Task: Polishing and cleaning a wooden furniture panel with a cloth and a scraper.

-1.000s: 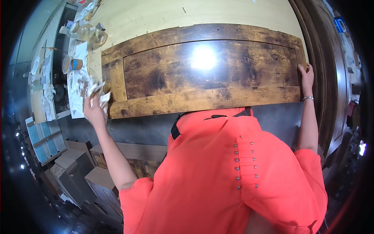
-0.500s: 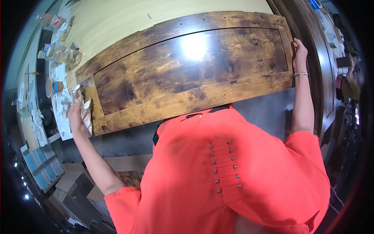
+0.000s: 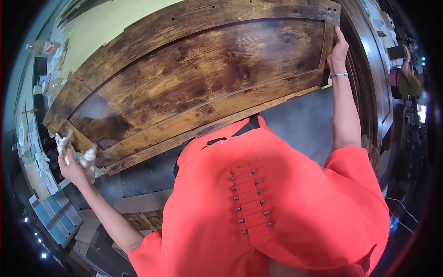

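A long brown wood-grain panel [image 3: 198, 78] with a recessed middle spans the view in front of me, lifted at a slant so that its near edge face shows. At its right end, my right hand [image 3: 339, 50] is closed on the panel's side edge. My left hand [image 3: 72, 167] is at the near left corner, its fingers closed round a crumpled whitish rag [image 3: 87, 158]. Part of the rag sticks up past the fingers. Whether the left fingers also touch the panel, I cannot tell.
Beneath the panel is a pale board [image 3: 110, 21]. On the left stand plastic jars [image 3: 53, 85] and a bottle [image 3: 44, 47] among crumpled wrapping. Dark brown framed panels [image 3: 369, 51] lean at the right. Cardboard [image 3: 90, 233] lies low on the left; another person [image 3: 408, 83] is far right.
The panel has tilted up and shifted left, its left end now closer to me. Both hands have moved left with it, the left one also lower, still with the rag.
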Demonstrator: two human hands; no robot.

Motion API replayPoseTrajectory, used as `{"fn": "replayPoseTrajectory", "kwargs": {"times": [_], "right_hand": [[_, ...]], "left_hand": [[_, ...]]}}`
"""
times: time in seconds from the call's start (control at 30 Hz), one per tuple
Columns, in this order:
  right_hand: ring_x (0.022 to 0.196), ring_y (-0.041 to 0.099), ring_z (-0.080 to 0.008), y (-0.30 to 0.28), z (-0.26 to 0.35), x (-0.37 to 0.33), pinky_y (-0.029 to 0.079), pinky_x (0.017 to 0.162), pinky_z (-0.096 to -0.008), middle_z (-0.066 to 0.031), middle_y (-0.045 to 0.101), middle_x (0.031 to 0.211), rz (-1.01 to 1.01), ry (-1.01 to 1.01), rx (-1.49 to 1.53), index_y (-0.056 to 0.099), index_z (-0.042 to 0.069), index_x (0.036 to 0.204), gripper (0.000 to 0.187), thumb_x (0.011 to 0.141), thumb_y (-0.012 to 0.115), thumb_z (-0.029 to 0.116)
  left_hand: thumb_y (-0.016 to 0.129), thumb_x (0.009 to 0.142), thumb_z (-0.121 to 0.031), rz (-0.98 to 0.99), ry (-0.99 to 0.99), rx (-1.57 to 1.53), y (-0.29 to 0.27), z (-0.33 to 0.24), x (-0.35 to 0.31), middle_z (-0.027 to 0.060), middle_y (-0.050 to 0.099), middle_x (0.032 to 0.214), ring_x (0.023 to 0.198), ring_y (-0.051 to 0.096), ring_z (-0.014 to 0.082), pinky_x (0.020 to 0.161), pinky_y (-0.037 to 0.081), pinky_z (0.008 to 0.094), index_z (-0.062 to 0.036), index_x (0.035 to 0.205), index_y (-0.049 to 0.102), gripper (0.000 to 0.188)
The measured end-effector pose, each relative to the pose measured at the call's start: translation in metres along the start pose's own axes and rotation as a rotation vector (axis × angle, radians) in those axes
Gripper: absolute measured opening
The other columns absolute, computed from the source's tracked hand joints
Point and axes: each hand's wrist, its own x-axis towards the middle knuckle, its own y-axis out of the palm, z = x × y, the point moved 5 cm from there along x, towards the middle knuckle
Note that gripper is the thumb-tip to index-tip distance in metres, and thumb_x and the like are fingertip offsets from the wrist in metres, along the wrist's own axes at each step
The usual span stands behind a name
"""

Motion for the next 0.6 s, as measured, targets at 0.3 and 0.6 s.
{"fn": "replayPoseTrajectory", "kwargs": {"times": [0.3,0.6], "right_hand": [[0.098,0.064,-0.0172,0.005,0.016,-0.016,0.048,0.087,-0.0304,-0.0086,0.069,0.109,-0.047,-0.114,0.000,0.066,-0.006,0.114,0.037,0.092,0.063,0.024],[0.098,0.063,-0.0170,0.014,0.021,-0.023,0.048,0.088,-0.0298,-0.0093,0.068,0.111,-0.007,-0.063,0.054,0.065,-0.007,0.114,0.037,0.094,0.062,0.024]], "left_hand": [[0.067,0.073,-0.014,0.319,0.949,0.306,0.144,-0.138,-0.198,0.0120,0.061,0.097,0.093,0.058,0.0318,0.083,0.044,0.0440,-0.0064,0.098,0.070,0.026],[0.069,0.064,-0.009,0.747,1.091,0.042,0.178,-0.174,-0.240,0.0070,0.063,0.097,0.085,0.059,0.0258,0.070,0.044,0.0382,-0.0127,0.094,0.069,0.030]]}}
